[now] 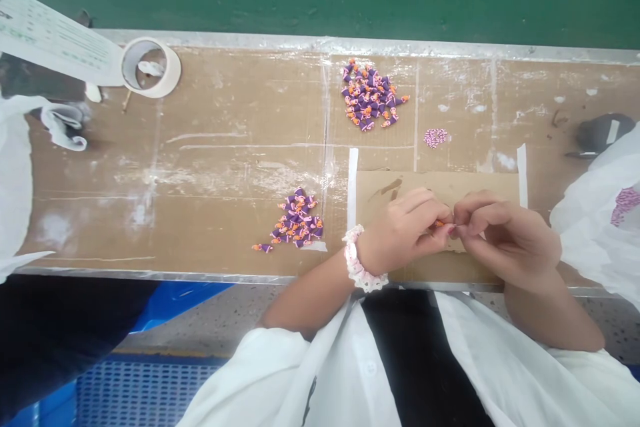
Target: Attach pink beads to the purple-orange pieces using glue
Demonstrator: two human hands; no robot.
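My left hand (407, 230), with a white and pink scrunchie (359, 263) on its wrist, is closed in a pinch. Between its fingertips shows the orange part of a small figurine (440, 223); the fingers cover the rest. My right hand (510, 233) meets it fingertip to fingertip, thumb and forefinger pinched together, on something too small to make out. Left of my hands lies a pile of small purple figurines (299, 219) with orange and pink parts. A larger pile of the same figurines (371, 97) lies farther back. Tiny pink and white pieces (436, 138) lie in a little heap beyond my hands.
Cardboard (240, 107) covers the table, with white tape strips (353, 180) beside my work spot. A tape roll (173, 73) and a printed sheet (60, 37) are at the back left. A white plastic bag (595, 220) with pink pieces stands right, near a dark object (597, 133).
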